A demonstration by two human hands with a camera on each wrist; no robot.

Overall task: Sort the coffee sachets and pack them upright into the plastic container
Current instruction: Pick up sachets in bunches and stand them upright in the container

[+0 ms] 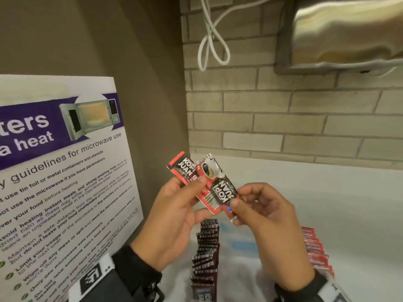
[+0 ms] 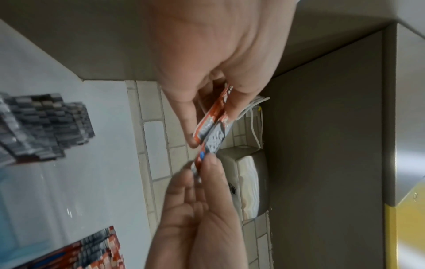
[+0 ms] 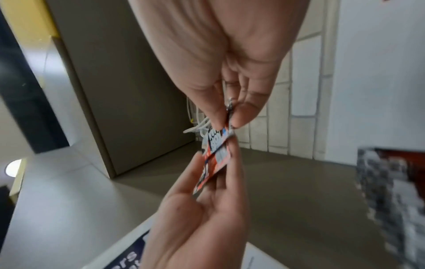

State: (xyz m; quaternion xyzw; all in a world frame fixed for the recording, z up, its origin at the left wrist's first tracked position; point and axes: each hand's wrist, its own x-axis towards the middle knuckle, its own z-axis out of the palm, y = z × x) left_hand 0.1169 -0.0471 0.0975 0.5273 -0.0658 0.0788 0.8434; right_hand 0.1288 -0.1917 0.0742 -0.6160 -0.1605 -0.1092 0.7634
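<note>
My left hand (image 1: 187,201) holds a small fan of red-and-black coffee sachets (image 1: 182,168) up in front of the corner. My right hand (image 1: 246,199) pinches the lower end of the front sachet (image 1: 220,184) between thumb and forefinger. In the left wrist view the sachets (image 2: 214,131) bridge both hands edge-on. In the right wrist view the pinched sachet (image 3: 216,145) shows the same way. Below the hands, a row of dark sachets (image 1: 206,253) stands upright in the clear plastic container (image 1: 244,269). A row of red sachets (image 1: 316,249) stands along its right side.
A microwave guidelines poster (image 1: 54,171) covers the left wall close to my left arm. A tiled wall is behind, with a looped white cable (image 1: 211,40) and a steel wall unit (image 1: 349,33) overhead. The white counter (image 1: 327,192) runs to the right.
</note>
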